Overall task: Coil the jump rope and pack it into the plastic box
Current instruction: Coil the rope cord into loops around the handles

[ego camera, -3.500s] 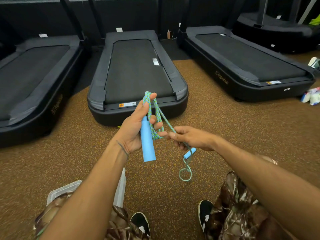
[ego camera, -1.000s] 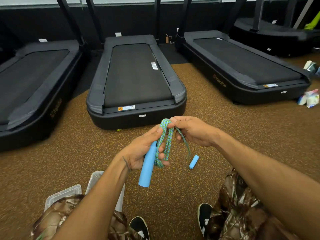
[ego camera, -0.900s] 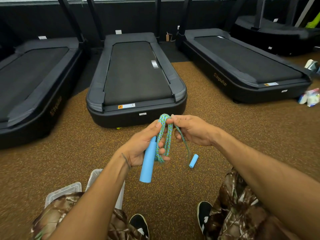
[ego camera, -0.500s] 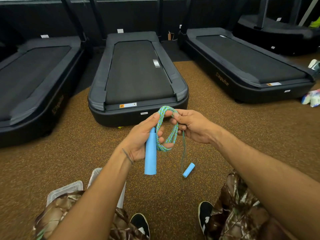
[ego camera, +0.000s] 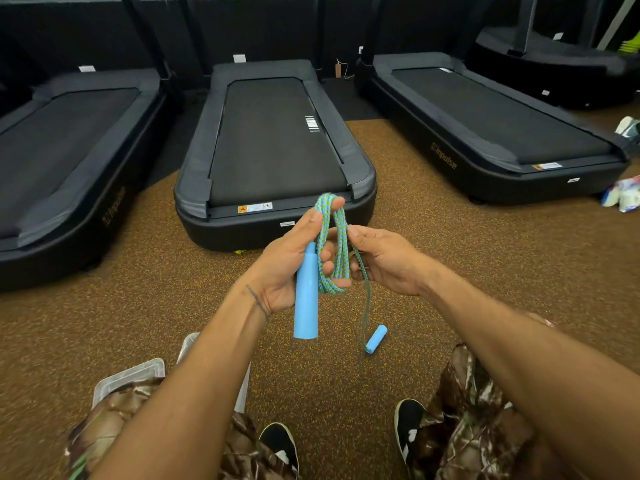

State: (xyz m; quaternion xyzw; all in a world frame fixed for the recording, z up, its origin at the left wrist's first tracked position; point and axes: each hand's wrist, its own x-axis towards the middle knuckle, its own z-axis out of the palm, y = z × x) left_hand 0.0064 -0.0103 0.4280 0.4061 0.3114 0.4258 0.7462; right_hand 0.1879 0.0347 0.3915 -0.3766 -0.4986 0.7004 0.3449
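Left hand (ego camera: 294,261) grip clenching blue handle (ego camera: 306,299) and rope coil (ego camera: 334,247); right hand (ego camera: 388,261) grip pinching tail, having dropped toward 6 o'clock; second handle (ego camera: 375,338) dangling; coiling nearly finishing.

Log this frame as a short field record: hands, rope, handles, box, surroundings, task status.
left hand: grip shut on one blue handle and the rope coils
right hand: pinching the loose strand beside the coils
second handle: dangling on the strand, unheld
box: clear plastic, on the floor by the left knee, partly hidden
surroundings: treadmills on speckled brown floor
status: coiling nearly done, nothing packed yet
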